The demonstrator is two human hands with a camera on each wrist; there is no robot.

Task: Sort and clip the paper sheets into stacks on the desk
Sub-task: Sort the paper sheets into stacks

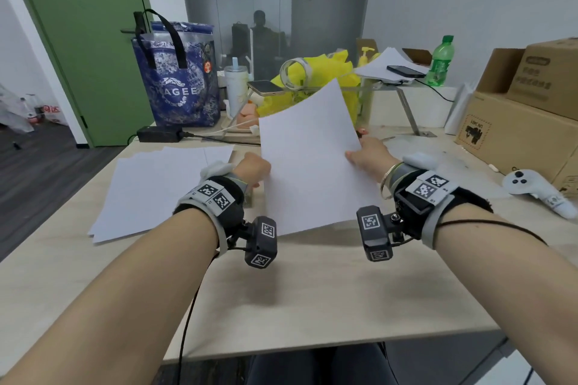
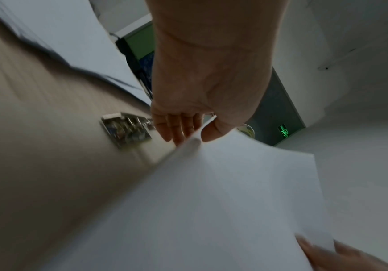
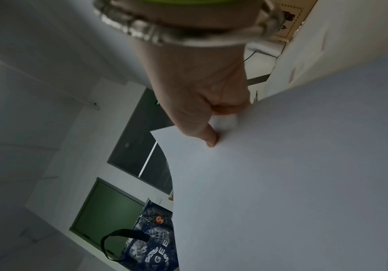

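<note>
I hold a few white paper sheets (image 1: pixel 312 166) lifted and tilted above the wooden desk (image 1: pixel 281 297). My left hand (image 1: pixel 254 169) pinches their left edge, thumb on top and fingers underneath (image 2: pixel 195 136). My right hand (image 1: pixel 364 156) grips the right edge, its thumb pressed on the upper face (image 3: pixel 211 128) and the fingers hidden below. The sheets (image 2: pixel 211 201) fill the lower part of both wrist views (image 3: pixel 281 183). More loose white sheets (image 1: pixel 156 187) lie fanned on the desk to the left. A small clear box (image 2: pixel 125 130) sits on the desk under my left hand, blurred.
At the back stand a blue tote bag (image 1: pixel 178 78), a black power adapter (image 1: pixel 159 133), a yellow bag (image 1: pixel 316 78) and a clear riser (image 1: pixel 375 89) carrying phones and papers. Cardboard boxes (image 1: pixel 516 122) and a white controller (image 1: pixel 538 191) occupy the right.
</note>
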